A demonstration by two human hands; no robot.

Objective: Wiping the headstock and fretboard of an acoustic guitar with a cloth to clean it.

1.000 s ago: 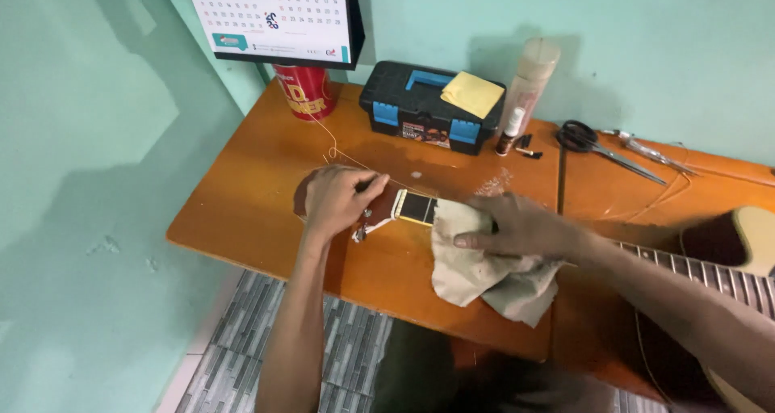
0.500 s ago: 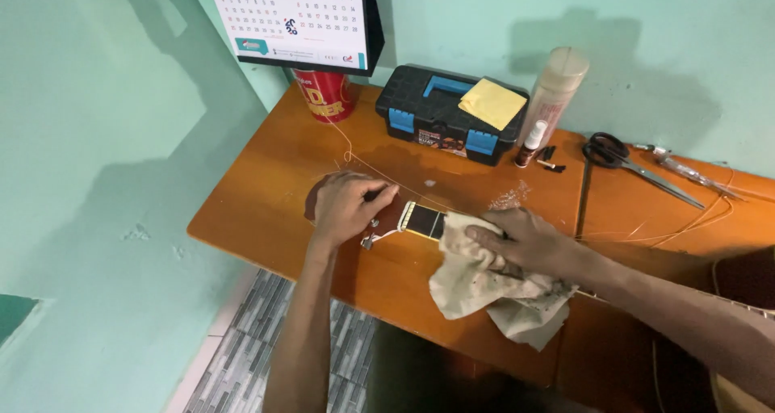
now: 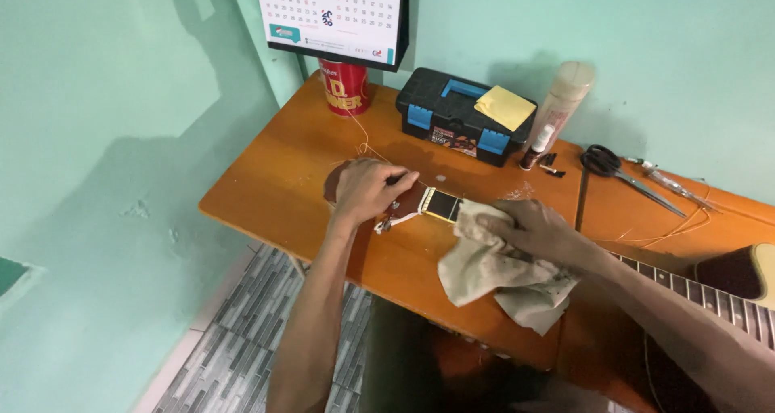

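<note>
A brown wooden guitar (image 3: pixel 440 207) lies flat on the orange wooden surface (image 3: pixel 274 179), its long axis running from the headstock at the middle-left of the surface, down its dark neck with pale fret lines, to the body at the lower right edge of the view, so the headstock points away to the person's left. The nut end shows as a black patch edged in cream between the two hands, with metal tuning pegs just below the left hand. The left hand (image 3: pixel 367 188) lies curled over the headstock, its grip closed around it. The right hand (image 3: pixel 533 229) presses down on a crumpled, stained beige cloth (image 3: pixel 500 277) that is draped over the neck; the fingers are bent into the fabric, a closed grip on the cloth. A thin loose guitar string (image 3: pixel 365 138) curls from the headstock toward a red cylindrical tin can (image 3: pixel 345 86) at the back of the surface. Beside the can stands a black plastic toolbox with blue latches (image 3: pixel 452 116), a yellow square sponge (image 3: pixel 504 106) lying on its lid. To its right, a tall pale spray bottle (image 3: pixel 561 102) stands upright, then black-handled scissors (image 3: pixel 617 175) lie flat. A white wall calendar (image 3: pixel 335 13) hangs on the mint-green wall above.
</note>
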